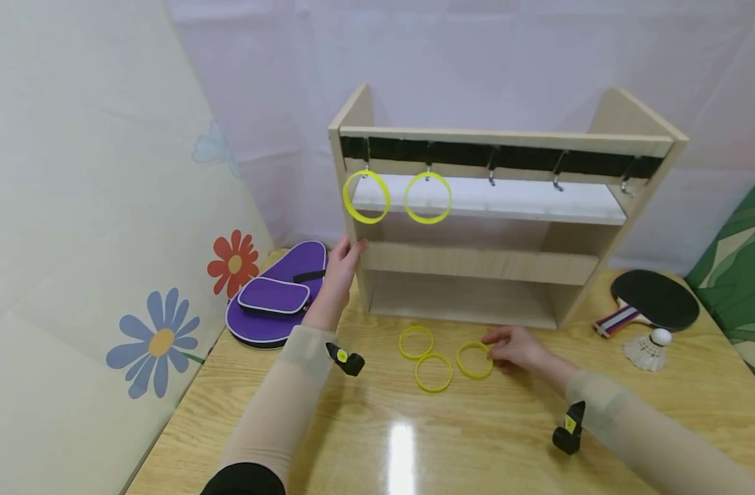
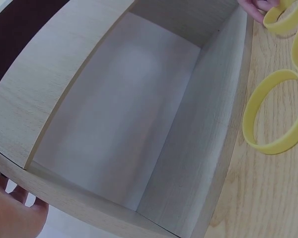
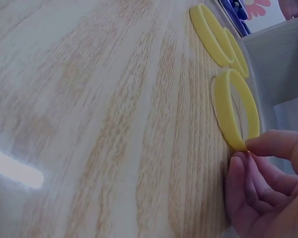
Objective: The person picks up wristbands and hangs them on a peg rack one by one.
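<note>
My right hand (image 1: pixel 518 348) pinches the edge of a yellow wristband (image 3: pixel 223 106) between thumb and fingertips, low at the tabletop. Two similar wristbands, one (image 1: pixel 434 390) nearer me and one (image 1: pixel 400 342) farther back, lie just left of it. At the wooden rack (image 1: pixel 476 258), my left hand (image 1: pixel 340 271) grips the left side panel; some of its fingers are hidden behind the panel in the head view. Two more yellow wristbands, the first (image 1: pixel 368 221) and the second (image 1: pixel 428 221), hang from the rack's two leftmost hooks.
Three hooks to the right, one of them a metal hook (image 1: pixel 558 181), hold nothing. A purple paddle case (image 1: pixel 272 297) lies left of the rack. To its right are a black table tennis paddle (image 1: pixel 656 299) and a shuttlecock (image 1: pixel 646 352) on the wooden table (image 1: pixel 507 440).
</note>
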The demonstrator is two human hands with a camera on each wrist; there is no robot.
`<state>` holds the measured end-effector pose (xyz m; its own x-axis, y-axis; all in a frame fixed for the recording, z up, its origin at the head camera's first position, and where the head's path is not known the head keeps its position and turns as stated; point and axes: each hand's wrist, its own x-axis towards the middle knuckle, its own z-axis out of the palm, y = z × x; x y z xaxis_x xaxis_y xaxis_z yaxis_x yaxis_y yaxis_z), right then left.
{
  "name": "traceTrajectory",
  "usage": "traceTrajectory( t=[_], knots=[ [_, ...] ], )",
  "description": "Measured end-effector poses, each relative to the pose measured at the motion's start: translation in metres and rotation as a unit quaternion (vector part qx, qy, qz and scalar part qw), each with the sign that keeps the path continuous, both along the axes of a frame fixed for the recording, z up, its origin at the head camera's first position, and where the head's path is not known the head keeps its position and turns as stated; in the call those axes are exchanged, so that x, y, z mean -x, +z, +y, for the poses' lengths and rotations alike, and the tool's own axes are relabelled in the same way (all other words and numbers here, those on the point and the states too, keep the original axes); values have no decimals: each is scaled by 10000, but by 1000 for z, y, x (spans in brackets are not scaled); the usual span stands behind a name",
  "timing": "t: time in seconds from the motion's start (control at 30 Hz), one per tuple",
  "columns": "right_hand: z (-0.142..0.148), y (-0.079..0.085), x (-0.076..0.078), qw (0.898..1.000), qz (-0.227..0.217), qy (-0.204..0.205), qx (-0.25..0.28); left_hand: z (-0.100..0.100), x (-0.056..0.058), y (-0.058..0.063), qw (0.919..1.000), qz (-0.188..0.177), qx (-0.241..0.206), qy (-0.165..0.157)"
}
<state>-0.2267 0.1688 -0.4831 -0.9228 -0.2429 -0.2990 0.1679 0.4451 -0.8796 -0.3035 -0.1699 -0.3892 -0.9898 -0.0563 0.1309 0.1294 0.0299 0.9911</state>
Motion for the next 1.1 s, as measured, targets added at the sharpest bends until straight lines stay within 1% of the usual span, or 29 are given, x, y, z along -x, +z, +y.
traceTrajectory(
  t=[0.17,0.27,0.4,0.43,0.47,0.57,0.67,0.7,0.73,0.87,1.1],
  knots=[
    [4,2,0,9988,-194,-78,451,0,1,-1,10000,-19,-11,1],
    [6,5,-1,9970,-291,-208,685,1,1,0,10000,4,-63,46],
    [14,4,1,9940,-192,-258,1049,1,1,0,9999,38,-109,49],
    [17,4,2,9929,-151,-228,1160,1,1,0,9999,42,-112,40],
    [22,-1,5,9902,-37,-89,1396,1,1,0,9999,48,-116,31],
    [30,2,7,9867,30,-12,1622,1,1,0,10000,36,-86,26],
    [31,12,6,9877,32,-74,1561,1,1,0,10000,31,-49,65],
    [29,21,3,9902,-32,-193,1382,1,1,0,10000,32,-37,75],
    [29,25,2,9908,-12,-203,1340,1,1,0,9999,45,-41,84],
    [29,41,0,9934,62,-154,1136,1,1,1,9999,77,-46,67],
    [35,66,1,9954,408,-60,870,2,0,0,10000,65,-20,63]
  ],
)
